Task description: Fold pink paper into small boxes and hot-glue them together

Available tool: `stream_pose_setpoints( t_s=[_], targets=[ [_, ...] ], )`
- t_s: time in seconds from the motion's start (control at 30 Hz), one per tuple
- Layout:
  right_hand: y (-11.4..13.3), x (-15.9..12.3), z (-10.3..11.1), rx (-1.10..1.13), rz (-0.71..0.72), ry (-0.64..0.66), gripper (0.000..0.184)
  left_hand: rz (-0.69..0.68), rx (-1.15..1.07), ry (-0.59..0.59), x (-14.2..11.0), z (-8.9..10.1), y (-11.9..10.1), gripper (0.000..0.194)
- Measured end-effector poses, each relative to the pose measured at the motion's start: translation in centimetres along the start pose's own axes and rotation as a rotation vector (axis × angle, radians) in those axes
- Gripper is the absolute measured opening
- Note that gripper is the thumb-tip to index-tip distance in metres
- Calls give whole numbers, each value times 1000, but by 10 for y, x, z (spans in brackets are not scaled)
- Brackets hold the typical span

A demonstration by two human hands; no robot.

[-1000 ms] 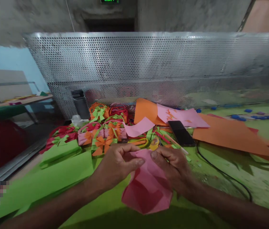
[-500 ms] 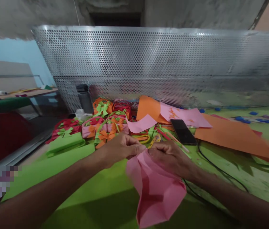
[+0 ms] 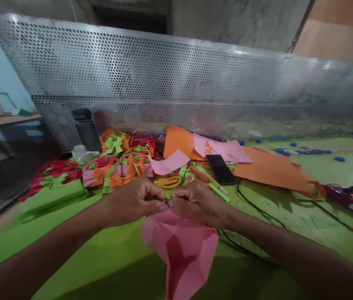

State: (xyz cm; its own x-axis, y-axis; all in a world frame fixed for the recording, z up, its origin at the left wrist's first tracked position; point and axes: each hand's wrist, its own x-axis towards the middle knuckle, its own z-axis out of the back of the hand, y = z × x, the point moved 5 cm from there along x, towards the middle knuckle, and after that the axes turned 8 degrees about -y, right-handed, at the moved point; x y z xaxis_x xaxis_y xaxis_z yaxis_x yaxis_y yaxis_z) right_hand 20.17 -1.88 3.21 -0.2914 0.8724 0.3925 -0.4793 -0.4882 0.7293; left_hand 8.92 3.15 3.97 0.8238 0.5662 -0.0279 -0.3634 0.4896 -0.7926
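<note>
A folded piece of pink paper (image 3: 184,250) hangs creased and partly opened out below both hands, over the green tabletop. My left hand (image 3: 137,198) pinches its upper edge between thumb and fingers. Right beside it, my right hand (image 3: 196,202) grips the same edge with curled fingers, the two thumbs almost touching. What lies between the fingertips is hidden. Just beyond the hands are small paper bags with orange flowers (image 3: 123,177) and a yellow loop (image 3: 171,182).
A black phone (image 3: 220,168) lies on the right, by orange sheets (image 3: 273,173) and a black cable (image 3: 257,210). At the left are a green paper bag (image 3: 53,198) and a dark bottle (image 3: 86,129). A perforated metal panel (image 3: 163,79) stands behind; a purple device (image 3: 349,202) sits far right.
The view has turned to the right, bringing the purple device in. My hands stay pinched on the pink paper, the right hand now closer beside the left.
</note>
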Motion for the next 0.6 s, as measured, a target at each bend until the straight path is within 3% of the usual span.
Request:
stream_pose_setpoints(
  t_s=[0.1,0.17,0.27,0.33,0.5,0.6],
  targets=[
    [-2,1,5,14,8,-35,38,34,-85,-15,0,3,3,23],
    [-9,3,20,-30,-12,-156,38,88,-202,-90,1,9,6,20],
    [-28,3,55,-238,-97,-415,40,197,-453,-339,0,26,14,14],
    [-40,2,75,-329,-133,-492,38,225,-634,-505,0,35,18,7],
    [-61,2,93,-576,-215,-478,27,197,-869,-685,3,44,24,9],
    [-66,3,88,-705,-266,-407,23,190,-741,-814,3,53,28,4]
  ],
)
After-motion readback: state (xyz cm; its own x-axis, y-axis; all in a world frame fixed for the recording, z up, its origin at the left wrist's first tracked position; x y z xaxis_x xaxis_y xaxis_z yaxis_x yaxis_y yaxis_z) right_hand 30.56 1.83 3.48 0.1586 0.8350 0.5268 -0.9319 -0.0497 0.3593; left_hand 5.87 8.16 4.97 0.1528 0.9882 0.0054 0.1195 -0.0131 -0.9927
